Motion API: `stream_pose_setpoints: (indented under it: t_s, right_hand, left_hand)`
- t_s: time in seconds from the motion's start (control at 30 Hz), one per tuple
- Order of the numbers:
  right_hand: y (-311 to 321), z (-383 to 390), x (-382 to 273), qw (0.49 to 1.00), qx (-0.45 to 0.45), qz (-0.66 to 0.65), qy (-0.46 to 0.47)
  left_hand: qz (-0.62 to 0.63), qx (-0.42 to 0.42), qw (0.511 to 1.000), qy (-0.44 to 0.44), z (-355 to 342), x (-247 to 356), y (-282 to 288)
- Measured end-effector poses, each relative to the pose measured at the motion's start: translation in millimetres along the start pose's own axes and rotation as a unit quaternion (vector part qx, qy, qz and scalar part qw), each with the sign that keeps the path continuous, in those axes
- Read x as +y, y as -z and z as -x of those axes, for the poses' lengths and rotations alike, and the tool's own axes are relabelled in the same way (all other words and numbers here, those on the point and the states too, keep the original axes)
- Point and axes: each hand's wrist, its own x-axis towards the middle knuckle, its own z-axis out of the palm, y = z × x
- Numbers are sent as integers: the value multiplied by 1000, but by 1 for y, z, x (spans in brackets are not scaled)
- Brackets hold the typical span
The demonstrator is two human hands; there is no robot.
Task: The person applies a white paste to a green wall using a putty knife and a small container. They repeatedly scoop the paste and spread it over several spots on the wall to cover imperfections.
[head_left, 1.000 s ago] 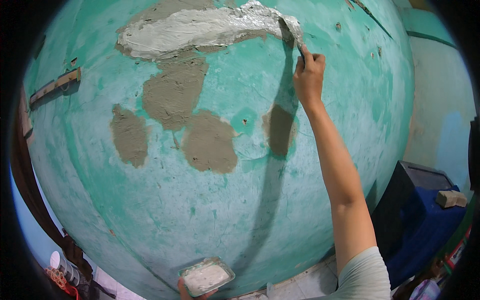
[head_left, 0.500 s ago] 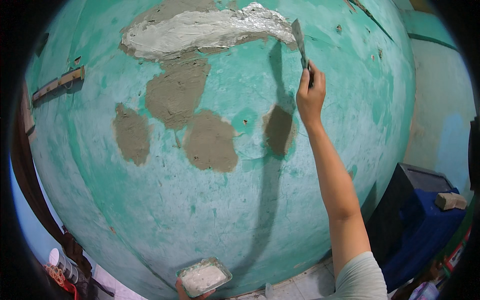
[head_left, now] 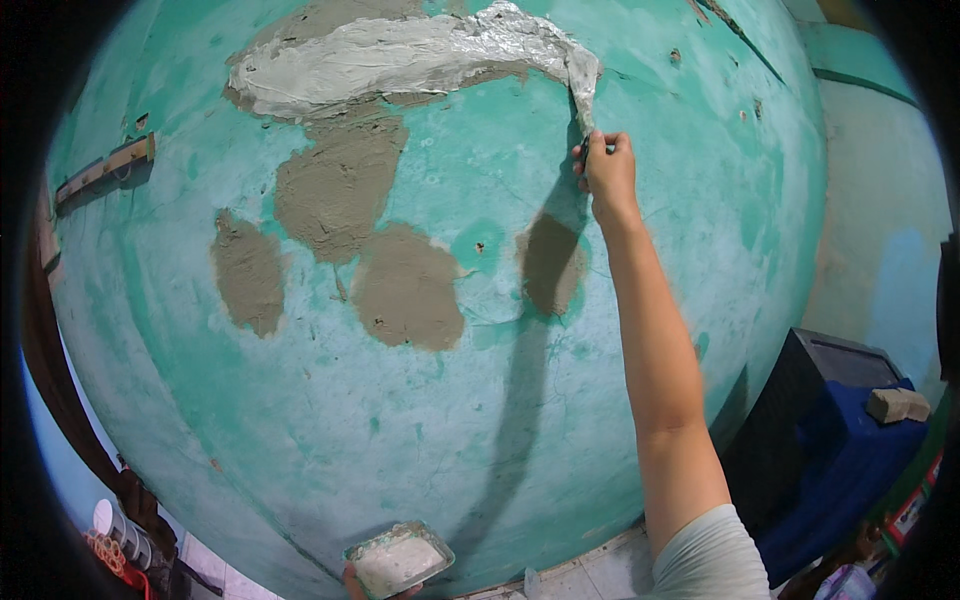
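My right hand (head_left: 608,170) is closed round the handle of a putty knife (head_left: 586,106), its blade against the green wall (head_left: 450,410) at the right end of a white putty band (head_left: 370,62). Putty coats the blade. Low in the view, my left hand (head_left: 354,584) holds a shallow plastic tub (head_left: 399,560) of white putty from beneath; most of its fingers are hidden. Below the band, grey plaster patches (head_left: 408,287) mark the wall, one of them (head_left: 551,264) partly under my arm's shadow.
A wooden hook rail (head_left: 106,172) is fixed to the wall at left. At lower right stands a dark cabinet (head_left: 780,420) beside a blue covering (head_left: 850,450), with a brick-like block (head_left: 898,405) on top. White buckets (head_left: 122,528) sit at lower left, near a brown curtain (head_left: 52,350).
My right hand has moved slightly left and down, and the putty knife's blade has turned onto the end of the white band. The view has shifted a little; the tub stays low.
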Motion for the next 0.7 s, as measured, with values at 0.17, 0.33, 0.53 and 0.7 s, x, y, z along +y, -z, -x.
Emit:
stream_pose_setpoints:
  t_s: [0.17,0.33,0.53,0.7]
  right_hand:
    - [20,46,24,999,7,-38,2]
    - [29,32,13,993,32,-68,90]
    - [0,-16,-26,996,17,-43,72]
    - [4,29,11,999,-4,23,37]
  left_hand:
    - [402,111,895,159,-4,17,-19]
    - [421,82,890,154,-13,-4,-11]
    - [424,81,887,165,-11,2,-7]
    - [179,12,983,43,-9,-15,-11]
